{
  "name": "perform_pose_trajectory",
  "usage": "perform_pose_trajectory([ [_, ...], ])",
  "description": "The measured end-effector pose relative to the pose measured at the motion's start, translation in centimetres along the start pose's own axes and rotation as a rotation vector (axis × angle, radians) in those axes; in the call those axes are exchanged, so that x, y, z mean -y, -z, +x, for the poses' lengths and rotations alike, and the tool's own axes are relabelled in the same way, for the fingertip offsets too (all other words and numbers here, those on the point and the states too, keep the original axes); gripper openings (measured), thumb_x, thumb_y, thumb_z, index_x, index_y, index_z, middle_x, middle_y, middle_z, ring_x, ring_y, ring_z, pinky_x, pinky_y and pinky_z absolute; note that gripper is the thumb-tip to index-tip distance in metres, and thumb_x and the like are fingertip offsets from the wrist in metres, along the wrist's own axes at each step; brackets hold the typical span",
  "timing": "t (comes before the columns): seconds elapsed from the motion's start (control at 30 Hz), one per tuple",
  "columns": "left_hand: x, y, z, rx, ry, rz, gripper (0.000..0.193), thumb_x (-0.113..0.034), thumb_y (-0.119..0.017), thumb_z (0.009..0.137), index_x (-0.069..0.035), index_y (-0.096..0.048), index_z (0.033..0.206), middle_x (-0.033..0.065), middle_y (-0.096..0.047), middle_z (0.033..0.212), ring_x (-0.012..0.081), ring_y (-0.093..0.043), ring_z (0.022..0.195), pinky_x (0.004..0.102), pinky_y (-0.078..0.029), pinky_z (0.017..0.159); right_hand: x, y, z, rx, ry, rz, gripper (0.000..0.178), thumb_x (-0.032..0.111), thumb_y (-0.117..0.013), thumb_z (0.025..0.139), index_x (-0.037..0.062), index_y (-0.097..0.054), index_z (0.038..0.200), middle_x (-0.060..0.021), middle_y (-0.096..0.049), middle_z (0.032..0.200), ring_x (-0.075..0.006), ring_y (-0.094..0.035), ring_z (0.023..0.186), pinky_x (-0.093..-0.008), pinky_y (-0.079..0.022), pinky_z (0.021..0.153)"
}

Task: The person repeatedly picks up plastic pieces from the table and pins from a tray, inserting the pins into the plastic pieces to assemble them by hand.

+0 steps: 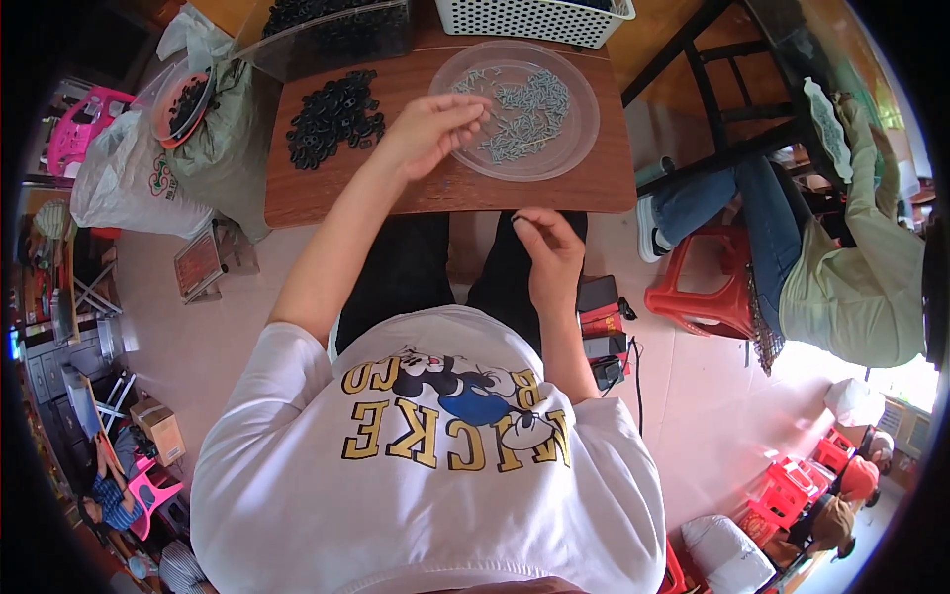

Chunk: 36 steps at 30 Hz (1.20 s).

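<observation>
My left hand [435,131] is over the left side of a round clear plastic dish [586,139], thumb and forefinger pinched together. Anything between those fingertips is too small to make out. Small grey metal screws [534,111] are scattered and heaped in the dish. Lower down, just off the table's front edge, my right hand [550,249] is closed, with a small black part [517,217] showing at its fingertips. A pile of black plastic pieces [334,117] with holes lies on the table, left of the dish.
The brown wooden table [416,198] also bears a clear bin [336,48] of black pieces and a white perforated basket [534,25]. Sacks [233,139] stand at the left. On the right, another person [841,287] sits on a red stool [705,282].
</observation>
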<state>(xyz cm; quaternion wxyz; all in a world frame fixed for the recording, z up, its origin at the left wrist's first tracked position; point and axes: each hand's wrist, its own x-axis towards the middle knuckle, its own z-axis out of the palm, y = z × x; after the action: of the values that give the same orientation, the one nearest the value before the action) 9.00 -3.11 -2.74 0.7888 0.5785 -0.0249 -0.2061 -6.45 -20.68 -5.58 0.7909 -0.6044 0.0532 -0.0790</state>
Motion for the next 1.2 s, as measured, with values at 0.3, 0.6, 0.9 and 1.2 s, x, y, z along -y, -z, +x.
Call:
perform_pose_trajectory([
  [0.3,0.9,0.3,-7.0,0.061,0.083,-0.638,0.013,-0.006,-0.059,0.087,-0.001,-0.060,0.099,0.0066,-0.064,0.089,0.0099,-0.061,0.074,0.0188,-0.051,0.064,4.3,-5.5,3.2,0.109,-0.100,0.193,0.020,0.000,-0.063,0.081,-0.0003,-0.066,0.100,0.0000,-0.061,0.085,-0.0059,-0.053,0.074,-0.0183,-0.041,0.069],
  [0.6,1.1,-0.1,-8.1,-0.066,-0.016,-0.457,0.011,-0.008,-0.063,0.085,-0.001,-0.064,0.094,0.0034,-0.064,0.085,0.0070,-0.058,0.071,0.0181,-0.047,0.062,3.0,-7.0,4.2,0.203,-0.062,-0.157,0.015,0.003,-0.060,0.084,-0.0013,-0.067,0.097,0.0000,-0.061,0.084,-0.0041,-0.051,0.075,-0.0180,-0.041,0.067],
  [0.9,2.2,0.3,-9.3,-0.185,-0.089,-0.293,0.013,-0.006,-0.066,0.082,0.000,-0.066,0.093,0.0027,-0.065,0.079,0.0063,-0.056,0.067,0.0178,-0.045,0.059,1.5,-7.7,4.0,0.189,0.029,-0.182,0.012,0.005,-0.066,0.081,-0.0012,-0.067,0.091,-0.0025,-0.061,0.080,-0.0071,-0.054,0.067,-0.0194,-0.041,0.062],
  [1.2,3.7,4.7,-12.2,-0.476,-0.135,-0.461,0.012,-0.005,-0.065,0.082,0.001,-0.064,0.093,0.0065,-0.065,0.084,0.0104,-0.061,0.071,0.0195,-0.049,0.062,-0.7,-12.8,5.0,0.230,0.289,-0.581,0.012,0.006,-0.066,0.078,0.0010,-0.068,0.089,-0.0104,-0.061,0.079,-0.0175,-0.058,0.065,-0.0273,-0.045,0.060],
])
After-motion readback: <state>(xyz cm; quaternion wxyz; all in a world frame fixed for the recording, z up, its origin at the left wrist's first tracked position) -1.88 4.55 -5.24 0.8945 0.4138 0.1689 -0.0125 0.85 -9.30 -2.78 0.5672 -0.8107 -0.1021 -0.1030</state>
